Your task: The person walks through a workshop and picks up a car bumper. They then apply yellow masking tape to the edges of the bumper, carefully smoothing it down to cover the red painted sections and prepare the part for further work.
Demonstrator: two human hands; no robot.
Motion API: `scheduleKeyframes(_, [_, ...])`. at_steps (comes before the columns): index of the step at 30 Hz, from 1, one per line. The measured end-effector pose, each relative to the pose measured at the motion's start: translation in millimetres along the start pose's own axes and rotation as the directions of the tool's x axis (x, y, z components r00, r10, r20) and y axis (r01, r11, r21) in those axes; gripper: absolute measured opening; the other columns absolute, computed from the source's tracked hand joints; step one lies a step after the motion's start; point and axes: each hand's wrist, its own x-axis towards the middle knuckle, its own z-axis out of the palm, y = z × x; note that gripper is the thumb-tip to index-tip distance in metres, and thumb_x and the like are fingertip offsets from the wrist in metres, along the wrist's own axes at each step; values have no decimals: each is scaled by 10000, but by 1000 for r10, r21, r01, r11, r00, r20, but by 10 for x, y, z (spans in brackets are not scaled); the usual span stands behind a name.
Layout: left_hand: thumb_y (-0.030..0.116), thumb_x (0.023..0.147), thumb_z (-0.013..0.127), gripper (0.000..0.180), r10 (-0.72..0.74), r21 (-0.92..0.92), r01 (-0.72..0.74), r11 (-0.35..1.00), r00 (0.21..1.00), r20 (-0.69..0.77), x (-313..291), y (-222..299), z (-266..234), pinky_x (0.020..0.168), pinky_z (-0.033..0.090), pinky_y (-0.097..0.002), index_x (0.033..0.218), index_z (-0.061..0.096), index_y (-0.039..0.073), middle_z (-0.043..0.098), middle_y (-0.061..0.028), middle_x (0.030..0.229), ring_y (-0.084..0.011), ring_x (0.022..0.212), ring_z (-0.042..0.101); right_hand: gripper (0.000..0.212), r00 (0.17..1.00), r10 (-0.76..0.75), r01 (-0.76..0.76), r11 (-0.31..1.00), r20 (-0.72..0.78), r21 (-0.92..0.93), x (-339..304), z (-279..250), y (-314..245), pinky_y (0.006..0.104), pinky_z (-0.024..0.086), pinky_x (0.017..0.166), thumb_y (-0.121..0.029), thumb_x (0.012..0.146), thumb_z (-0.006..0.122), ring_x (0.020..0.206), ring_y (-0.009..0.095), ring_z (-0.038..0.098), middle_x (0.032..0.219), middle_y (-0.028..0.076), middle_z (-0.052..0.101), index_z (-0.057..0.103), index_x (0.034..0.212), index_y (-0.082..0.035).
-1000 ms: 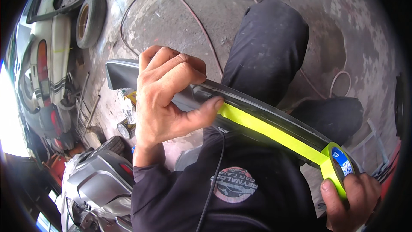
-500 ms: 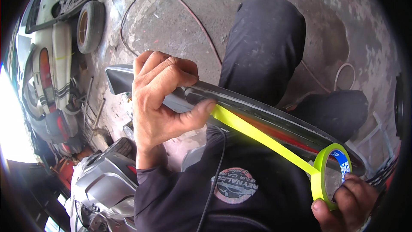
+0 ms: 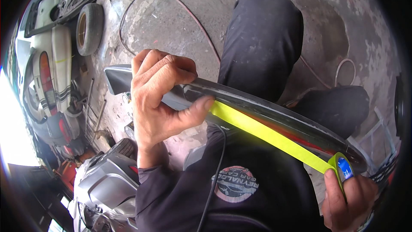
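Observation:
A long, narrow dark car part [image 3: 253,103] with a glossy face and a red strip slants across my lap. My left hand [image 3: 156,99] is closed round its upper left portion, fingers over the far edge. The left thumb presses the end of a bright yellow masking tape strip [image 3: 270,137] against the near side. From there the strip runs taut to the tape roll [image 3: 346,168] by the part's lower right end. My right hand [image 3: 349,202] grips that roll, which is turned nearly edge-on, with the thumb at the tape. Whether the strip's middle touches the part I cannot tell.
On the left stand car body parts with a tail light [image 3: 45,71], a loose tyre [image 3: 89,29] and a silver bumper-like piece [image 3: 107,180]. A hose [image 3: 189,13] loops over the concrete floor. A thin black cable [image 3: 216,172] hangs across my dark shirt.
My right hand has tilted the roll from facing me to nearly edge-on and shifted it slightly right. The tape strip now lies flatter and broader along the part. My left hand has barely moved.

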Motion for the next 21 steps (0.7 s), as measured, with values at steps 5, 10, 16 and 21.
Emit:
scheduleKeyframes(5, [406, 728, 879, 414, 2, 0, -2, 1000, 1000, -4, 4, -9, 6, 867, 422, -410, 786, 640, 73, 707, -44, 822, -225, 746, 605, 277, 995, 54, -49, 997, 84, -62, 68, -63, -52, 326, 608, 651, -57, 1005, 646, 731, 215, 723, 1035, 120, 745, 749, 1262, -46])
scheduleKeyframes(10, [396, 714, 883, 415, -1, 1, 1, 1000, 1000, 4, 13, -8, 3, 872, 418, -405, 778, 633, 71, 706, -43, 828, -227, 747, 601, 300, 992, 75, -70, 996, 102, -54, 120, -67, -35, 323, 618, 720, -55, 983, 655, 799, 228, 735, 1055, 117, 744, 749, 1268, -49])
scheduleKeyframes(16, [392, 685, 897, 435, -49, 9, 49, 999, 997, 56, 65, 48, -34, 875, 420, -406, 755, 602, 80, 688, -28, 804, -224, 745, 596, 364, 978, 116, -99, 990, 174, -100, 151, -99, -50, 315, 611, 734, -75, 937, 667, 814, 224, 726, 1051, 78, 734, 749, 1291, -79])
scheduleKeyframes(21, [422, 664, 916, 501, -110, 24, 108, 994, 983, 147, 91, 53, -117, 853, 441, -389, 787, 618, 38, 687, -71, 820, -237, 778, 606, 395, 970, 193, -179, 978, 148, -108, 91, -4, -101, 389, 494, 626, -78, 893, 669, 710, 279, 635, 901, 112, 633, 751, 1280, -64])
